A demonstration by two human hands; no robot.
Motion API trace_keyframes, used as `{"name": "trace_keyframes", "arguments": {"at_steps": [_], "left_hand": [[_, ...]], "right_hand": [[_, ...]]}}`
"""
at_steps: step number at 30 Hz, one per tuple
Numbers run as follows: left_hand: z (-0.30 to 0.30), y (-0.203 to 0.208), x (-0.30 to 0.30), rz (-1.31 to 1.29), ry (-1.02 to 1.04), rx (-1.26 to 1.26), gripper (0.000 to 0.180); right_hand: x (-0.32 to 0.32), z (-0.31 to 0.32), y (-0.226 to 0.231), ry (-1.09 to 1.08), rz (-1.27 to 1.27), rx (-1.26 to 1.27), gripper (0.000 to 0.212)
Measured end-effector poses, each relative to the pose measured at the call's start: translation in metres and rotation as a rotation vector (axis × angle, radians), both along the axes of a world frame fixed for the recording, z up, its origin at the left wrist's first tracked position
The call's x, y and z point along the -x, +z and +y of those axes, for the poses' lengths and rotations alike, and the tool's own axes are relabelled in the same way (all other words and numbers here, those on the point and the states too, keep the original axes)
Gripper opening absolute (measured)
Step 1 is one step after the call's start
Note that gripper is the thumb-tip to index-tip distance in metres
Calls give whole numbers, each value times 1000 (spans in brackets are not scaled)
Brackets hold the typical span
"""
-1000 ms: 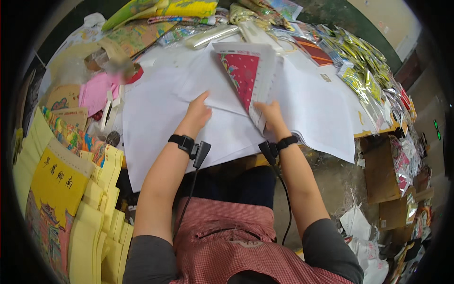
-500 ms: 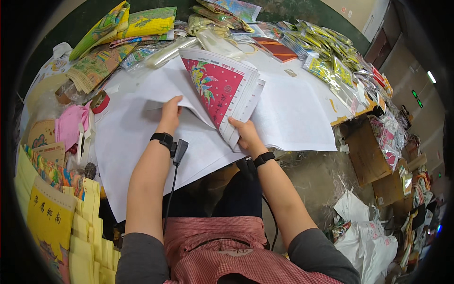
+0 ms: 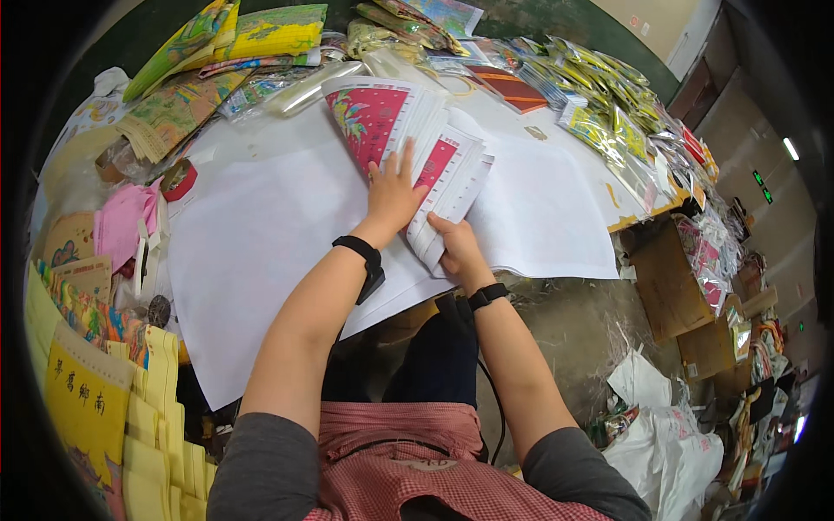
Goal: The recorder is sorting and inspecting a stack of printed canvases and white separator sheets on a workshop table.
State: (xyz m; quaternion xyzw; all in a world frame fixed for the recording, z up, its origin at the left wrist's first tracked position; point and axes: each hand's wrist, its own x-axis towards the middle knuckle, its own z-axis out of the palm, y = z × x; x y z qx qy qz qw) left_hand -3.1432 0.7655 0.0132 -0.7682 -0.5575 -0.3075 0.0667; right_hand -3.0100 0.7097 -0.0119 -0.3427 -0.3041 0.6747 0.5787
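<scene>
A bundle of folded sheets, white with crimson printed panels and a leafy multicoloured pattern, rests at the middle of the table. My right hand grips its near lower end, thumb on top and fingers underneath. Across the crimson print lies my left hand, open with its fingers stretched out and pressing on the folds. Beneath the bundle spread large white sheets, hanging past the near table edge. Whether the sheets are paper or cloth I cannot tell.
Bagged colourful prints pile up along the far and right side of the table. At the left are a red tape roll, a pink cloth and stacked yellow folded sheets. Cardboard boxes and white bags stand at right.
My left hand has let go of the white sheet's edge at left and moved right onto the printed bundle. Another crimson panel now shows. My right hand keeps its grip.
</scene>
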Motion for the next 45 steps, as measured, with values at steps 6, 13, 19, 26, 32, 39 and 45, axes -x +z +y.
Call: {"name": "trace_keyframes", "arguments": {"at_steps": [6,13,19,26,32,39,45], "left_hand": [[18,1,58,-376,151,269,45],[-127,74,49,-776,-69,152,39],[-219,11,80,-966,-153,597,41],[-248,-26,133,-1517,-164,662,72],[-248,-28,123,-1220,-211,444,73],[-254,-43,140,284,-4,252,84],[-240,-35,126,-80,-6,311,75]], "right_hand": [[14,-2,5,-89,-149,-74,34],[7,-42,111,-375,-737,-632,18],[57,-84,89,-62,-1156,-1137,35],[82,-111,18,166,-1418,-1171,44],[110,-114,17,-38,-1543,-1208,45],[68,-73,35,-23,-1175,-593,27],[41,-73,45,-151,-756,-358,31]]}}
